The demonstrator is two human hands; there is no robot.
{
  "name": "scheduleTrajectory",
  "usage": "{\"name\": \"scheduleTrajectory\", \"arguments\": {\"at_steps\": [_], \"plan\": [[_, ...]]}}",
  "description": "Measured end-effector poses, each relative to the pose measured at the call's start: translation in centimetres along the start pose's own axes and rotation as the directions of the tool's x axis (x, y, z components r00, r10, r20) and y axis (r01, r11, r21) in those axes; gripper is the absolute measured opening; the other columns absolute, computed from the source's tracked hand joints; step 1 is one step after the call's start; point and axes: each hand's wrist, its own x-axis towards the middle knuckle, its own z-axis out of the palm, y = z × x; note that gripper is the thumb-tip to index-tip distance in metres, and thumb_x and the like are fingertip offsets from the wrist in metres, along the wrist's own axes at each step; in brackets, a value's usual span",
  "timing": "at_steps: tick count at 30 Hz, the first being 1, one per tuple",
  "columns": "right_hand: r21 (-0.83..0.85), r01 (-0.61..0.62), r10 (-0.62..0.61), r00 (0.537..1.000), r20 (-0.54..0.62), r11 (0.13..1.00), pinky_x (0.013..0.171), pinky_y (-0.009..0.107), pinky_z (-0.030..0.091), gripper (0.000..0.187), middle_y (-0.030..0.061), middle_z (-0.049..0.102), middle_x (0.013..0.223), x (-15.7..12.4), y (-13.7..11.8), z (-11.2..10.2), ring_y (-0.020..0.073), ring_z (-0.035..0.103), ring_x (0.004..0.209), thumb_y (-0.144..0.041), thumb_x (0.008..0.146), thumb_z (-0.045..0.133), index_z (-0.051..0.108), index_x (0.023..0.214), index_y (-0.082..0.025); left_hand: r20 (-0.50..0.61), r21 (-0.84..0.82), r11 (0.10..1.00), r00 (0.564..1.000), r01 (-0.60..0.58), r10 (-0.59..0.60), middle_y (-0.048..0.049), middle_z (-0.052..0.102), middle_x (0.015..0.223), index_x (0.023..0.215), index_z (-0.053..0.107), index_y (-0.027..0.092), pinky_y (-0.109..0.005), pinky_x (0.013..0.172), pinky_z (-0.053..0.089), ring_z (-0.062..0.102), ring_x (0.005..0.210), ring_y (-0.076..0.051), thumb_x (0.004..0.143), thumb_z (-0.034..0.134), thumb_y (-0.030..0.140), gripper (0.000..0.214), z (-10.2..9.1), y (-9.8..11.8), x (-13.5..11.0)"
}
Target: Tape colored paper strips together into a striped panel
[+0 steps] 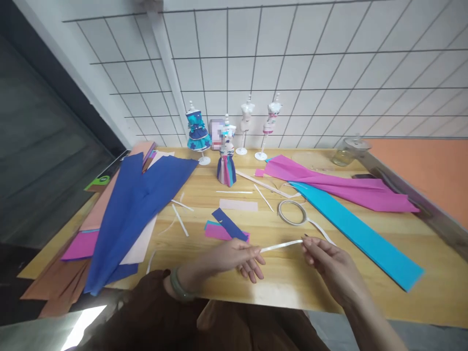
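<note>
I hold a white strip (281, 245) stretched between my left grip (236, 256) and right grip (331, 265), pinched in both.

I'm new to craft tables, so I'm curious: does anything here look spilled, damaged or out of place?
Nothing looks spilled or damaged. The loose white strips lie at odd angles on the tabletop, which looks untidy rather than wrong.

Dress forms (199, 131) stand on the table (278, 292), upper centre of frame; sheets (146, 200) lie left and right, tape roll (292, 223) between.
</note>
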Motion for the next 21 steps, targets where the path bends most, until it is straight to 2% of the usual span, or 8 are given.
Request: {"name": "scheduleTrajectory", "arguments": {"at_steps": [3,5,6,8,10,13,17,21], "plan": [[-0.007,-0.058,0.058,0.998,0.021,0.998,0.052,0.024,0.04,0.032,0.0022,0.058,0.062,0.2,0.9,-1.2,0.0114,0.046,0.055,-0.045,0.057,0.075,0.067,0.069,-0.016,-0.147,0.046,0.999,0.989,0.008,-0.001,-0.011,0.068,0.081,0.093,0.061,0.011,-0.023,0.057,0.042,0.061,0.06,-0.012,0.08,0.045,0.057,0.051,-1.2,-1.1,-2.1],[-0.033,-0.079,0.081,0.994,0.075,0.996,0.052,0.024,0.039,0.03,0.0017,0.057,0.057,0.2,1.5,-2.1,0.0112,0.045,0.053,-0.044,0.057,0.075,0.068,0.068,-0.017,-0.331,0.153,0.988,0.94,-0.031,0.08,-0.0093,0.068,0.084,0.094,0.062,0.011,-0.024,0.061,0.044,0.059,0.062,-0.012,0.078,0.051,0.05,0.043,-2.9,-1.6,-3.0],[-0.035,-0.083,0.086,0.992,0.092,0.996,0.052,0.025,0.039,0.029,0.0013,0.056,0.055,0.2,1.7,-2.5,0.011,0.045,0.051,-0.043,0.058,0.075,0.068,0.068,-0.017,-0.443,0.226,0.973,0.885,-0.046,0.145,-0.0084,0.067,0.085,0.096,0.062,0.012,-0.026,0.064,0.045,0.06,0.066,-0.013,0.077,0.055,0.045,0.039,-4.0,-1.7,-3.3],[-0.013,-0.089,0.09,0.99,0.111,0.996,0.05,0.025,0.038,0.027,0.0004,0.054,0.053,0.0,2.0,-2.9,0.0109,0.044,0.05,-0.041,0.059,0.075,0.069,0.072,-0.018,-0.64,0.407,0.913,0.714,0.002,0.283,-0.0072,0.067,0.088,0.101,0.062,0.014,-0.027,0.07,0.045,0.06,0.075,-0.016,0.076,0.056,0.039,0.036,-6.5,-1.4,-3.4],[0.04,-0.077,0.073,0.993,0.093,0.996,0.048,0.024,0.037,0.027,0.0003,0.055,0.055,-0.2,2.1,-3.0,0.0101,0.042,0.049,-0.04,0.06,0.074,0.069,0.077,-0.02,-0.697,0.555,0.823,0.61,0.124,0.378,-0.007,0.066,0.09,0.099,0.064,0.016,-0.027,0.072,0.044,0.059,0.08,-0.018,0.076,0.056,0.035,0.031,-8.7,-0.8,-3.0],[0.083,-0.075,0.073,0.997,0.029,0.994,0.045,0.025,0.037,0.03,0.0008,0.055,0.057,-0.3,2.1,-2.9,0.0103,0.041,0.048,-0.04,0.057,0.075,0.07,0.08,-0.022,-0.665,0.692,0.66,0.614,0.293,0.424,-0.0075,0.066,0.089,0.09,0.067,0.015,-0.028,0.074,0.043,0.058,0.083,-0.019,0.076,0.056,0.035,0.027,-10.8,0.3,-1.5],[0.076,-0.151,0.155,0.986,-0.059,0.986,0.048,0.03,0.045,0.033,0.0026,0.052,0.055,-0.7,1.8,-2.8,0.0165,0.048,0.051,-0.039,0.047,0.079,0.071,0.076,-0.026,-0.661,0.7,0.636,0.631,0.324,0.406,-0.005,0.065,0.076,0.072,0.067,0.016,-0.028,0.07,0.042,0.058,0.075,-0.019,0.069,0.063,0.03,0.015,-11.6,0.4,0.4],[0.078,-0.187,0.197,0.97,-0.141,0.979,0.058,0.027,0.051,0.03,0.0028,0.051,0.054,-1.2,1.8,-3.1,0.0198,0.057,0.062,-0.041,0.045,0.079,0.071,0.072,-0.03,-0.633,0.714,0.635,0.661,0.295,0.404,-0.003,0.063,0.07,0.064,0.065,0.017,-0.026,0.067,0.042,0.058,0.07,-0.017,0.07,0.061,0.027,0.012,-11.8,-0.1,0.8]]}}
